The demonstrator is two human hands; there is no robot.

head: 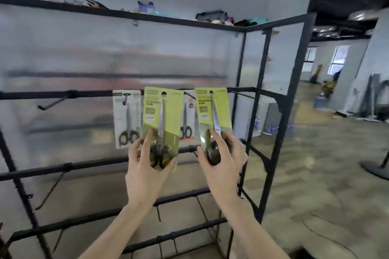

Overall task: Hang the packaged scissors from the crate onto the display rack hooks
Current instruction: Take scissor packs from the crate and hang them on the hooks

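My left hand point(145, 166) grips the bottom of a green scissors package point(163, 120), held upright in front of the black display rack point(63, 93). My right hand point(223, 160) grips a second green scissors package point(212, 111) by its lower end. Both packages have their hang holes up near the upper rack bar. Behind them hang a white scissors package point(126, 118) and an orange-trimmed one point(188, 120) on rack hooks. An empty hook point(52, 103) juts out at the left. The crate is out of view.
The rack has several horizontal bars and a frosted back panel point(105, 48). Its top shelf point(147, 14) carries assorted small items. To the right lies an open wood-look floor point(315, 164) with clutter far back and a round stand base point(376, 166).
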